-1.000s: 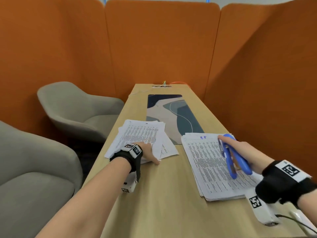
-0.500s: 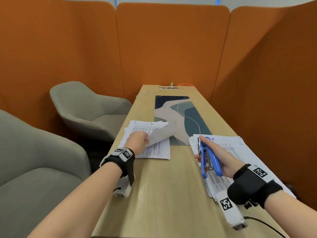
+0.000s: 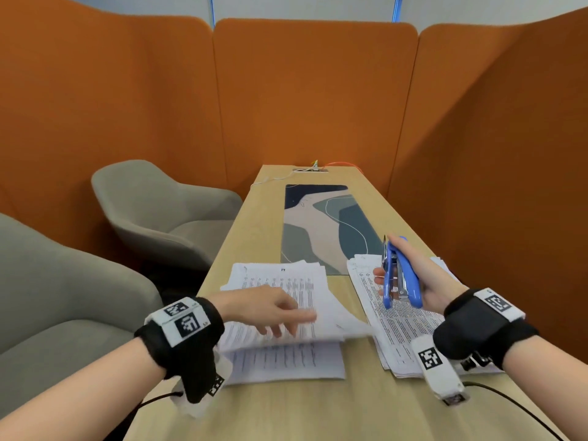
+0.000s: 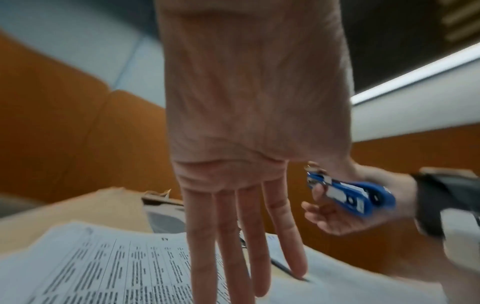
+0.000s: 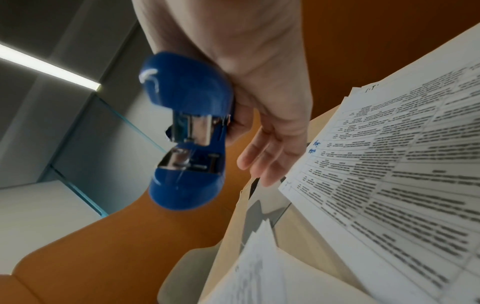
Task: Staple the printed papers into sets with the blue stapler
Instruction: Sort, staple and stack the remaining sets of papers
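Two piles of printed papers lie on the wooden table, and there is one blue stapler. The left pile sits under the left hand, whose fingers are stretched out straight and lie flat on the top sheet, which lifts at its right corner. The right pile lies beneath the right hand, thicker and slightly fanned, covered in dense rows of small print. That hand grips the stapler above the pile's far end, thumb on top and the lower fingers loose. The stapler is glossy blue with bare metal inside, its mouth gaping. The hands are apart. Two grey armchairs stand beyond the left hand.
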